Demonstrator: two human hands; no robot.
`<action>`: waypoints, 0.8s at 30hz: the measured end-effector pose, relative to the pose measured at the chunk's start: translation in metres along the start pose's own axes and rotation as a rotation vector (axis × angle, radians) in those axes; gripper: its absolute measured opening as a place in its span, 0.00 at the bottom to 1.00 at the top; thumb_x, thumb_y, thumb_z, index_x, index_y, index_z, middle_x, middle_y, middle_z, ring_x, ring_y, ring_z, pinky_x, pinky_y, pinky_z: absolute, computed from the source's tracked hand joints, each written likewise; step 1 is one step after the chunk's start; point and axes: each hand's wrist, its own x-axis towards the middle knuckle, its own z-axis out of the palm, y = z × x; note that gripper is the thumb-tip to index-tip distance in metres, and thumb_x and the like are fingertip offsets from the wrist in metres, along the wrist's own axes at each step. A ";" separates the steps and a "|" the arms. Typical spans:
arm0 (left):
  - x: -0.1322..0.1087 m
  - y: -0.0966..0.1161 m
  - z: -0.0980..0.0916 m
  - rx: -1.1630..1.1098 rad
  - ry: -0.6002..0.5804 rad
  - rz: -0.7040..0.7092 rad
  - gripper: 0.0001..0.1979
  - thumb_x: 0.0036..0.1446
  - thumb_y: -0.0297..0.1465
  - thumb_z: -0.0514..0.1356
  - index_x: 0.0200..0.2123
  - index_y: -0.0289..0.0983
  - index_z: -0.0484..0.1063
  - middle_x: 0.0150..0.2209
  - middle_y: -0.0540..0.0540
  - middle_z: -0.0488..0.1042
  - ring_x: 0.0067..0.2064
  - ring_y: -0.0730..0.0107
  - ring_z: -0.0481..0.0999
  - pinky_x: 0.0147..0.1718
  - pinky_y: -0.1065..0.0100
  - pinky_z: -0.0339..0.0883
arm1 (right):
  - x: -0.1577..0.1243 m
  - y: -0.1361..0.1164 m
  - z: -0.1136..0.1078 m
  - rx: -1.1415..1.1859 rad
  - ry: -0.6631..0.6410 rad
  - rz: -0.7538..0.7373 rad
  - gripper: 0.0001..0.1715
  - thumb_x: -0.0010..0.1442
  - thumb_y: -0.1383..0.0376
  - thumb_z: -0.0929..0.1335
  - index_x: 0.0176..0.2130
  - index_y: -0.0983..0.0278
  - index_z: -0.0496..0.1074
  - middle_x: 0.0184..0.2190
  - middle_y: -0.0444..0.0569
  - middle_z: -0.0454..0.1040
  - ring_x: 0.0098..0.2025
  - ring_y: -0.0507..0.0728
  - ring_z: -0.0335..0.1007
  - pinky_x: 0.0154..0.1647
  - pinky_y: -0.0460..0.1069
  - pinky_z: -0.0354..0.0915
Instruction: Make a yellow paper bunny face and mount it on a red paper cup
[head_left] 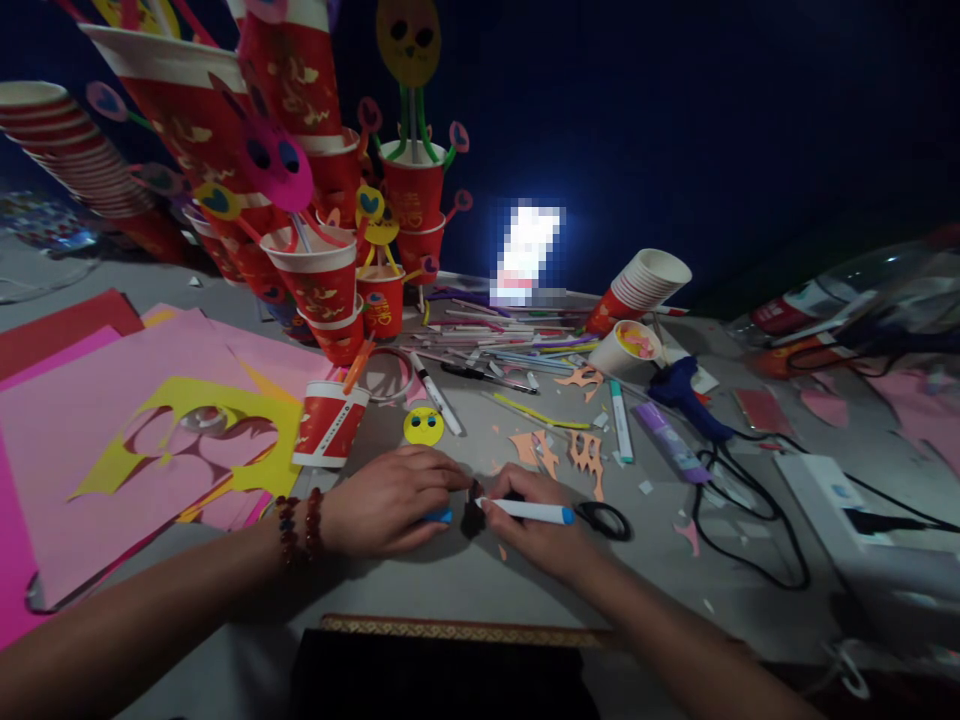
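My right hand (529, 515) grips a white marker (525, 509) with a blue end, its tip pointing left at a small dark patch (472, 515) on the table. I cannot make out what that patch is. From the left, my left hand (394, 500) reaches to the same spot, its index finger touching down beside it. A blue cap (439, 516) shows between its thumb and curled fingers. Black-handled scissors (604, 521) lie partly hidden under my right hand. Just beyond my left hand is a yellow paper face (424, 426) with two dark eyes.
Decorated red paper cups (315, 275) stand stacked at the left, behind pink paper sheets (67, 440) and a cut yellow sheet (274, 430). Pens and sticks (510, 340) lie at the back. To the right are a blue glue gun (686, 395), its cord and a power strip (825, 500).
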 end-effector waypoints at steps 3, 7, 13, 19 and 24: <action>0.000 0.001 0.000 -0.002 0.009 0.007 0.10 0.63 0.31 0.54 0.45 0.35 0.69 0.56 0.38 0.72 0.56 0.54 0.69 0.55 0.52 0.63 | 0.000 -0.001 0.000 0.000 -0.002 -0.005 0.08 0.55 0.65 0.67 0.26 0.61 0.64 0.21 0.39 0.67 0.22 0.51 0.61 0.27 0.45 0.54; 0.001 0.002 0.000 0.000 0.026 0.012 0.09 0.63 0.31 0.54 0.44 0.36 0.69 0.54 0.38 0.73 0.55 0.54 0.70 0.54 0.52 0.64 | 0.000 -0.002 -0.001 -0.005 -0.006 -0.001 0.08 0.54 0.67 0.67 0.25 0.61 0.63 0.20 0.39 0.67 0.22 0.51 0.61 0.27 0.45 0.54; 0.001 0.001 0.000 0.003 0.044 0.021 0.07 0.63 0.30 0.53 0.41 0.36 0.69 0.54 0.38 0.74 0.56 0.55 0.70 0.54 0.52 0.64 | 0.000 -0.003 0.000 0.004 -0.005 -0.002 0.09 0.53 0.66 0.67 0.24 0.61 0.63 0.19 0.39 0.67 0.21 0.50 0.60 0.26 0.45 0.53; 0.001 0.000 0.001 0.003 0.041 0.021 0.07 0.62 0.31 0.54 0.41 0.37 0.70 0.55 0.38 0.73 0.56 0.54 0.70 0.54 0.52 0.64 | 0.001 -0.005 -0.002 0.006 -0.008 0.000 0.08 0.51 0.67 0.66 0.23 0.61 0.62 0.19 0.40 0.68 0.22 0.51 0.61 0.25 0.45 0.53; 0.001 0.000 0.001 0.010 0.035 0.024 0.08 0.62 0.30 0.54 0.42 0.36 0.70 0.55 0.37 0.73 0.56 0.54 0.69 0.55 0.52 0.64 | 0.001 -0.007 -0.003 0.014 -0.014 0.011 0.09 0.50 0.68 0.66 0.22 0.61 0.62 0.19 0.40 0.68 0.21 0.50 0.61 0.25 0.45 0.53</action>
